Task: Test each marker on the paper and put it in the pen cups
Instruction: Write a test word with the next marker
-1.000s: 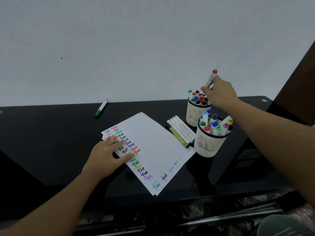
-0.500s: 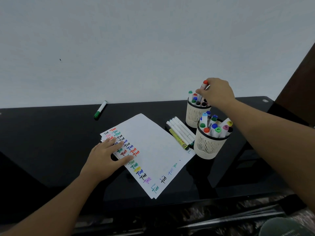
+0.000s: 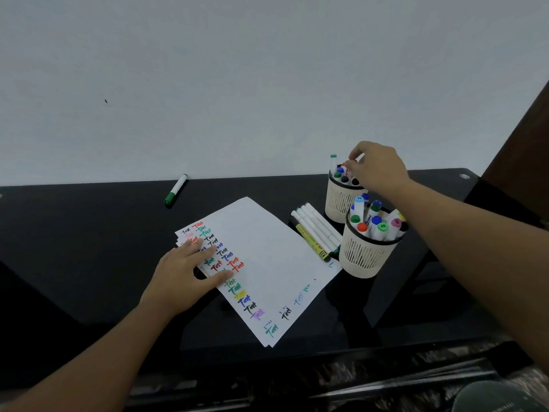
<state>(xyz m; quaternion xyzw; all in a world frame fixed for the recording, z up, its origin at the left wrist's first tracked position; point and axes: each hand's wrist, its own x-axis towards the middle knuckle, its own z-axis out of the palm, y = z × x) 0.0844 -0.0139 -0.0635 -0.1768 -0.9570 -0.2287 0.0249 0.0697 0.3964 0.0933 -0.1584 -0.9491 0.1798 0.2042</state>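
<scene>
A white paper (image 3: 267, 248) with rows of coloured "Test" marks lies on the black table (image 3: 74, 248). My left hand (image 3: 184, 272) rests flat on the paper's left part, fingers straight. Two cream pen cups stand to the right, both holding several markers: a far cup (image 3: 338, 200) and a near cup (image 3: 365, 257). My right hand (image 3: 377, 168) hovers over the far cup, its fingertips pinching the top of a red-capped marker (image 3: 346, 168) that is sunk into that cup. Several white markers (image 3: 318, 230) lie between the paper and the cups.
A green-capped marker (image 3: 175, 190) lies alone at the back of the table near the white wall. A dark brown panel (image 3: 528, 144) rises at the far right. The table's front edge runs just below the paper.
My right hand has lowered the red-capped marker from above the far cup down into it. My left hand has stayed on the paper.
</scene>
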